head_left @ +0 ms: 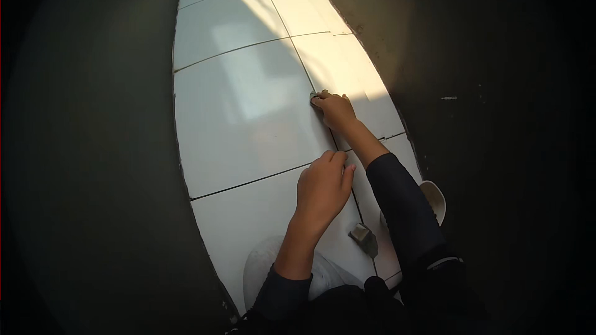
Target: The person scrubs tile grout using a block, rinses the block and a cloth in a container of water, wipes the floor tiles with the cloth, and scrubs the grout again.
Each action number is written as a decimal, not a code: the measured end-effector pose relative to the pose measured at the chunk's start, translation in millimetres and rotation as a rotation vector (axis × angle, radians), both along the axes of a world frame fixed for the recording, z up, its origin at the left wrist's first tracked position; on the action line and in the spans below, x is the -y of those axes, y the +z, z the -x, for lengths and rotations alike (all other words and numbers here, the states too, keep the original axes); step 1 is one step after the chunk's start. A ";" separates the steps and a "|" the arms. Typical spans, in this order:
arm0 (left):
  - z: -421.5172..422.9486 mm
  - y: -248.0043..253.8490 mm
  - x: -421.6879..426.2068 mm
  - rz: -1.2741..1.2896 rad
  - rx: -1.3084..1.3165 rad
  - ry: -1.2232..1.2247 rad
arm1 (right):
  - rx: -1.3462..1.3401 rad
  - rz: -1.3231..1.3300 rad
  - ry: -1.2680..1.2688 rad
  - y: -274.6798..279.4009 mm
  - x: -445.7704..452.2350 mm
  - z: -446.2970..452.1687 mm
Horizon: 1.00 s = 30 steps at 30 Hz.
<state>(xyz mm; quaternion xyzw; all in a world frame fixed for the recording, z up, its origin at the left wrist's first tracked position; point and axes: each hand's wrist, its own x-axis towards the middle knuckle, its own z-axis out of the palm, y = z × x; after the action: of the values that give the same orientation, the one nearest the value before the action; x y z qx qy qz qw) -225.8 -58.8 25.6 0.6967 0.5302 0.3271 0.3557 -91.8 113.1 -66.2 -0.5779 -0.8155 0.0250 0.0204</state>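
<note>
White tiles (248, 124) with dark joints form a long strip in front of me. My right hand (336, 110) reaches forward, its fingers closed on a small greyish object (315, 99) at the long joint; most of that object is hidden by the fingers. Nearer to me, my left hand (324, 187) is over the crossing of two joints, its fingers curled down toward the tile. What it holds, if anything, is hidden. A grey-green crumpled piece with a pale block (364, 239) lies on the tiles to the right of my left forearm.
Dark grey floor (99, 149) borders the strip on the left, with more dark ground (484, 130) on the right. A pale rounded object (433, 201) shows beside my right sleeve. Sunlight falls across the far right tiles. My light-clothed knee is at the bottom.
</note>
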 end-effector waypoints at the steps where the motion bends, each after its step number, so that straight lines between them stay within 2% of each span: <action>1: 0.3 0.6 1.0 -0.004 0.002 -0.001 | 0.002 -0.004 -0.001 3.2 7.7 -0.6; 3: -0.7 0.7 1.9 0.005 -0.029 -0.012 | 0.096 0.021 -0.002 10.3 23.9 -2.1; 11: -6.6 -1.9 4.2 -0.017 -0.096 -0.027 | 0.049 -0.156 0.015 -5.2 76.4 -14.9; 14: -5.9 -5.0 3.6 -0.008 -0.110 -0.024 | 0.136 -0.016 -0.055 -3.6 90.0 -15.5; 23: -9.1 -5.9 2.4 -0.007 -0.179 -0.003 | 0.082 -0.111 -0.078 0.9 139.3 -20.3; 25: -11.3 -4.1 1.5 -0.012 -0.165 -0.006 | 0.090 -0.047 -0.106 11.1 142.6 -19.1; 27: -13.4 -0.4 0.0 0.021 -0.124 0.034 | 0.157 0.250 -0.208 30.1 146.9 -17.9; 28: -13.9 1.7 -1.1 0.011 -0.122 0.029 | 0.157 0.240 -0.214 42.5 153.1 -21.4; 30: -13.2 5.1 -0.7 0.007 -0.026 0.103 | -0.202 0.340 -0.166 69.7 171.6 -37.0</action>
<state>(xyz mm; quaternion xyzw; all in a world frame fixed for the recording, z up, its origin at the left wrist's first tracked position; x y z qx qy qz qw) -212.7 -58.1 30.7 0.6713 0.5710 0.3341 0.3341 -54.8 -58.5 3.5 -0.6326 -0.7431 0.2183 0.0060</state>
